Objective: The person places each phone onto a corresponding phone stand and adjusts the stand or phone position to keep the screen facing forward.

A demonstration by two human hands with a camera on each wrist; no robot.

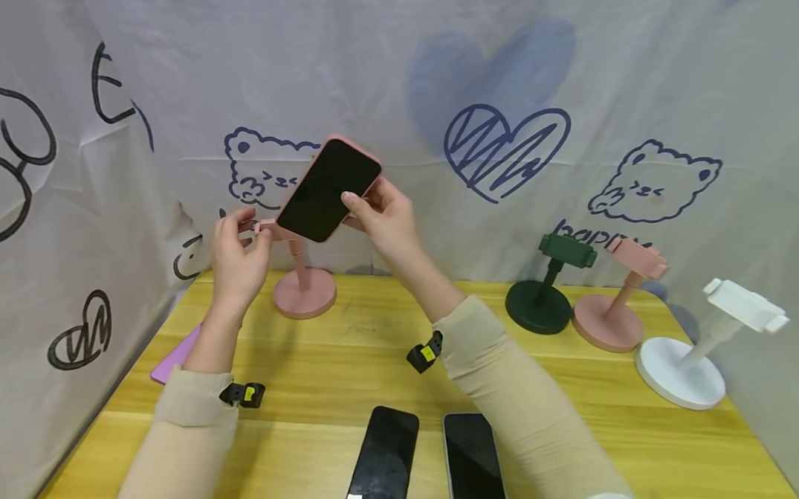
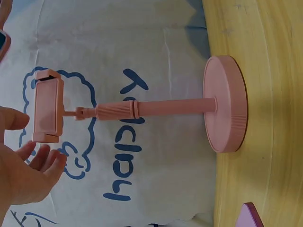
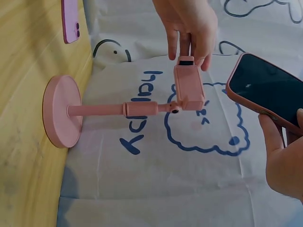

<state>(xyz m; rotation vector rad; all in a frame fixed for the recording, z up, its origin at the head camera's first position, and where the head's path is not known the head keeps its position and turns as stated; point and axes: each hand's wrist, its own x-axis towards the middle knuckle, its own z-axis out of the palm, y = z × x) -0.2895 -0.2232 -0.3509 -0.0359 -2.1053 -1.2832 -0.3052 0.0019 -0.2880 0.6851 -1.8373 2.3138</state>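
Note:
Held up in my right hand (image 1: 387, 213) is a smartphone (image 1: 330, 189) in a pink case, tilted, with its dark screen facing me. My right thumb lies along the screen's edge, with the fingers behind. At the back left stands a pink phone stand (image 1: 304, 292), upright on its round base. My left hand (image 1: 239, 249) has its thumb and fingers about one end of the stand's clamp (image 3: 189, 87). In the head view the phone's lower corner overlaps the clamp; in the right wrist view a gap shows between phone (image 3: 265, 90) and clamp.
Two dark-screened phones, one left (image 1: 382, 462) and one right (image 1: 474, 462), lie at the table's front. A purple phone (image 1: 173, 358) lies beyond my left forearm. Along the right stand a green phone stand (image 1: 539, 307), another pink stand (image 1: 606, 322) and a white stand (image 1: 679, 371). A printed cloth (image 1: 378, 72) hangs behind.

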